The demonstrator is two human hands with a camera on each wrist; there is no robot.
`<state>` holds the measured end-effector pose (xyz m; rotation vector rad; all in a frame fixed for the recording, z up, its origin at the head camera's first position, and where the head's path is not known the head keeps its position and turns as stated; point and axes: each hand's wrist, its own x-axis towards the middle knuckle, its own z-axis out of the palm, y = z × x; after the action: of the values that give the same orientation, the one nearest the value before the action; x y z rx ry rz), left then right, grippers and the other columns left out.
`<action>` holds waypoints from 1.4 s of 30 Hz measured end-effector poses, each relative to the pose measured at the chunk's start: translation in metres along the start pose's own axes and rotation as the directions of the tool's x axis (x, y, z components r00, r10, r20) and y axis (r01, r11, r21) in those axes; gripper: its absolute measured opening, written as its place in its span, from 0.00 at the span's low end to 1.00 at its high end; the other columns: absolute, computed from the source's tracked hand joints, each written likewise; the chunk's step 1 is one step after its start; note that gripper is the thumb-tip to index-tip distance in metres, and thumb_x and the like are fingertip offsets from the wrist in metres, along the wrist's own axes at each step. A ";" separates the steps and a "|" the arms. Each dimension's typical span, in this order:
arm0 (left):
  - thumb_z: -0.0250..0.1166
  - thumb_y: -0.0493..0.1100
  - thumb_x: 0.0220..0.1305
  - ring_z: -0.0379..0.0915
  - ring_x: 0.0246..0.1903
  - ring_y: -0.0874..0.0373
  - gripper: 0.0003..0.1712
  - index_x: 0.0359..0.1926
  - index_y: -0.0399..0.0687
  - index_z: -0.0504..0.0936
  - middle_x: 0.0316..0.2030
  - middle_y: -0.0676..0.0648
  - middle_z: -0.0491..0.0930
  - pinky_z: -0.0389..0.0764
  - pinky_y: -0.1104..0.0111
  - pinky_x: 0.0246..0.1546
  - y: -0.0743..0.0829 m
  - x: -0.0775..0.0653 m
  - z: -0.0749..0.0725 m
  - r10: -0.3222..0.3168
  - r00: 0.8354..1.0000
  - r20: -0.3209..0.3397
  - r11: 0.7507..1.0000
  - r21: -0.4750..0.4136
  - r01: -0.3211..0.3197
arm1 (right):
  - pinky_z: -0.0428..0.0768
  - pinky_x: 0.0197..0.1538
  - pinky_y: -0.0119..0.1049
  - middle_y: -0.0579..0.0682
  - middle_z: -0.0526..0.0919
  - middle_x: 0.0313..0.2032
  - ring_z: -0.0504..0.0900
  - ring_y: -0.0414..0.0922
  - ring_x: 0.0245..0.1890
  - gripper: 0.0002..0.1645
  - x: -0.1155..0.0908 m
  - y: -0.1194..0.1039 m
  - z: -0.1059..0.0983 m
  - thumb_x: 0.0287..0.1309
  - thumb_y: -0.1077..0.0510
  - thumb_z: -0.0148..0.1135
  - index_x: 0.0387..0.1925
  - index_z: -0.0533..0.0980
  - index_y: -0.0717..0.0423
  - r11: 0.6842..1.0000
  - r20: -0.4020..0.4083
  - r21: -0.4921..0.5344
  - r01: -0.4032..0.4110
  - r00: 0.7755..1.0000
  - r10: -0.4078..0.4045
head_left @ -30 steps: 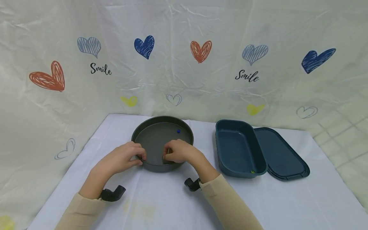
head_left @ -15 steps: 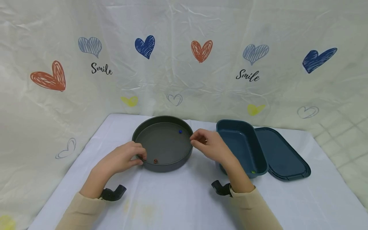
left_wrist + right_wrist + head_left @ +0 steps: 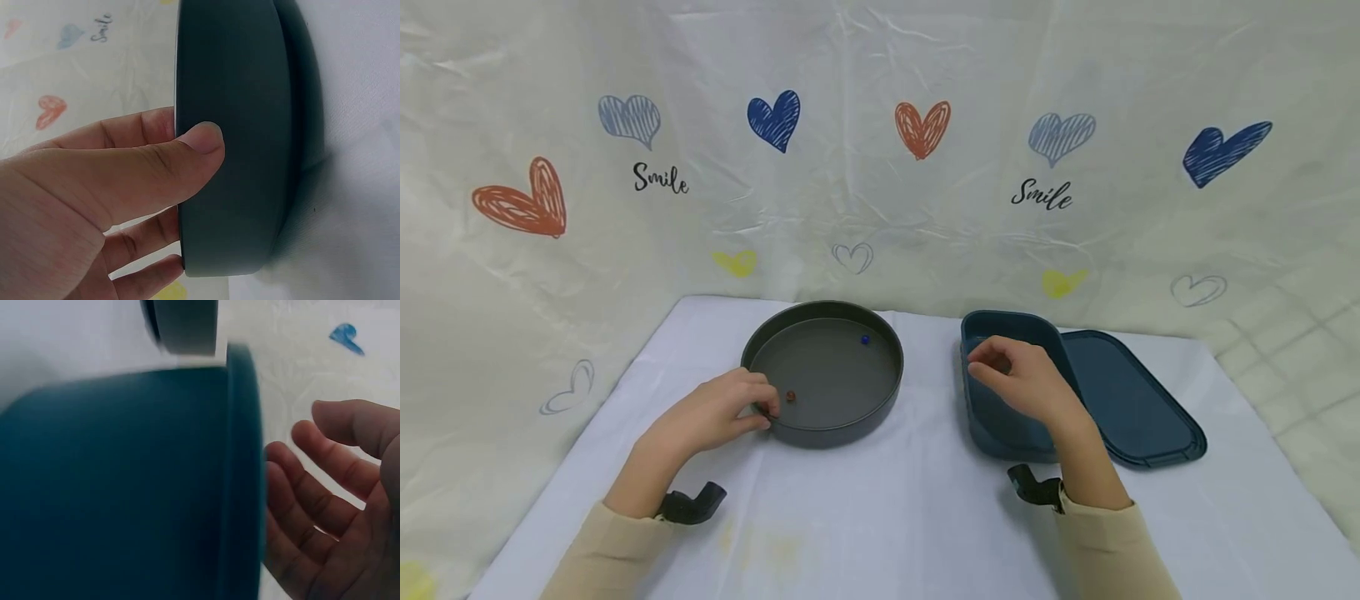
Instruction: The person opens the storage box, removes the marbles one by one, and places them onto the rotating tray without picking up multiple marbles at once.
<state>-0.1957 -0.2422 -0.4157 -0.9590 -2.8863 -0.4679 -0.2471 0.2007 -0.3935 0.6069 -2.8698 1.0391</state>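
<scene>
My left hand [image 3: 726,408] grips the near left rim of a round dark grey cake pan [image 3: 835,383]. In the left wrist view the thumb [image 3: 203,139] presses the pan's outer wall, with the other fingers over the rim. Inside the pan lie a small reddish-brown bead [image 3: 791,396], close to the left fingers, and a small blue bead [image 3: 865,340] toward the far right. My right hand [image 3: 1022,375] hovers over a deep blue rectangular container [image 3: 1000,321]. Its fingers are loosely bent, thumb apart from them, with nothing between in the right wrist view.
A dark blue lid [image 3: 1138,400] lies on the white tablecloth [image 3: 880,517], right against the container's right side. Behind the table hangs a pale curtain [image 3: 850,208] printed with hearts. The right hand and forearm cover part of the container's inside.
My right hand has left the pan and moved right, over the blue container. The reddish-brown bead has shifted left and away from the near rim. My left hand keeps its grip.
</scene>
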 end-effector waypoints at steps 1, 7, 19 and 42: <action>0.76 0.38 0.54 0.72 0.41 0.61 0.14 0.33 0.64 0.82 0.35 0.65 0.77 0.78 0.63 0.43 0.000 0.000 0.000 0.000 1.000 -0.005 1.000 0.001 0.000 | 0.79 0.43 0.41 0.43 0.84 0.40 0.80 0.42 0.39 0.12 -0.001 0.002 -0.002 0.69 0.46 0.61 0.46 0.81 0.47 1.000 0.008 -0.016 -0.007 1.000 0.007; 0.76 0.39 0.54 0.71 0.41 0.63 0.15 0.33 0.66 0.81 0.35 0.66 0.76 0.77 0.64 0.43 0.000 0.000 0.001 -0.008 1.000 -0.010 1.000 0.004 0.008 | 0.80 0.45 0.46 0.45 0.85 0.41 0.81 0.44 0.41 0.13 -0.004 0.012 -0.010 0.69 0.46 0.59 0.47 0.80 0.47 0.991 0.029 -0.126 -0.048 0.998 0.052; 0.76 0.38 0.55 0.72 0.41 0.62 0.16 0.33 0.66 0.82 0.35 0.66 0.77 0.77 0.63 0.44 -0.002 0.000 0.001 0.002 1.000 0.000 1.000 -0.001 -0.002 | 0.81 0.47 0.52 0.51 0.86 0.44 0.83 0.50 0.44 0.17 -0.002 0.024 -0.011 0.68 0.49 0.60 0.51 0.80 0.55 0.970 0.120 -0.220 -0.100 0.984 0.129; 0.75 0.38 0.55 0.73 0.40 0.61 0.15 0.34 0.65 0.82 0.35 0.66 0.77 0.77 0.63 0.45 -0.002 0.001 0.001 0.018 1.000 0.012 1.000 -0.002 -0.018 | 0.79 0.43 0.55 0.60 0.82 0.48 0.81 0.55 0.44 0.25 -0.005 0.047 -0.016 0.60 0.45 0.67 0.54 0.78 0.54 0.909 0.313 -0.359 -0.211 0.891 0.330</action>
<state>-0.1980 -0.2428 -0.4175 -0.9905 -2.8861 -0.4651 -0.2611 0.2456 -0.4103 0.4141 -3.4313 0.4914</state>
